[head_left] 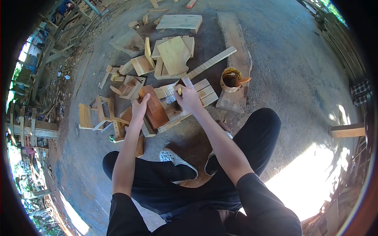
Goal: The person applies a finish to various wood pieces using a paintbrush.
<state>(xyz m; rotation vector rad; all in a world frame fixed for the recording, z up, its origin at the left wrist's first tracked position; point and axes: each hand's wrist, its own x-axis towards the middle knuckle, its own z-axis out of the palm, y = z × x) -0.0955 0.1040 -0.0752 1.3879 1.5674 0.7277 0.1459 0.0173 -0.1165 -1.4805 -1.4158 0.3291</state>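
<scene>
fingers of right hand (189,99) clenched round a brush (173,91); left hand (139,108) grips the stained board (154,107) on pale slats (204,92). board looks coated brown; surrounding pieces still bare. stain can (231,80) near the plank's (236,43) edge.

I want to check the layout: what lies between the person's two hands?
In the head view, a reddish-brown stained board lies between the left hand and the right hand.

Pale offcuts (173,55) stacked; tin (231,80) on plank (235,47); stool frame (106,118) left.

Shaded daylight, sun patches blown out lower right — heavy fisheye, dark corners
</scene>
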